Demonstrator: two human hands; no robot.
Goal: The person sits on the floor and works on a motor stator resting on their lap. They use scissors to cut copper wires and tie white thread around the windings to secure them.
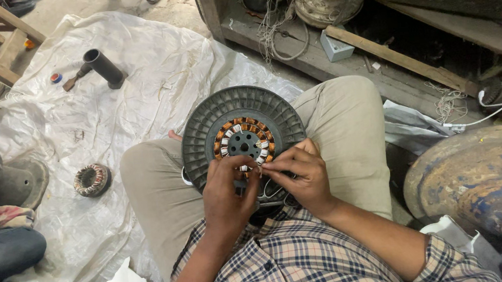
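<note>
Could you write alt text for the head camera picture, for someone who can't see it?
Seen from above, a seated person's left hand and right hand pinch thin wires at the lower edge of a round grey motor housing with copper windings resting in their lap. A white plastic sheet covers the floor.

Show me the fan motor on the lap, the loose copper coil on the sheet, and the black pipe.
fan motor (pixel 241 141): head view, grey centre hub.
copper coil (pixel 91 179): head view, ring's top face.
black pipe (pixel 103 66): head view, mid tube.

Both forearms rise from six o'clock. The left hand (pixel 226 190) curls, fingers bent toward one o'clock; the right hand (pixel 299 176) meets it — fingertips pinched together, pointing toward nine o'clock.
</note>
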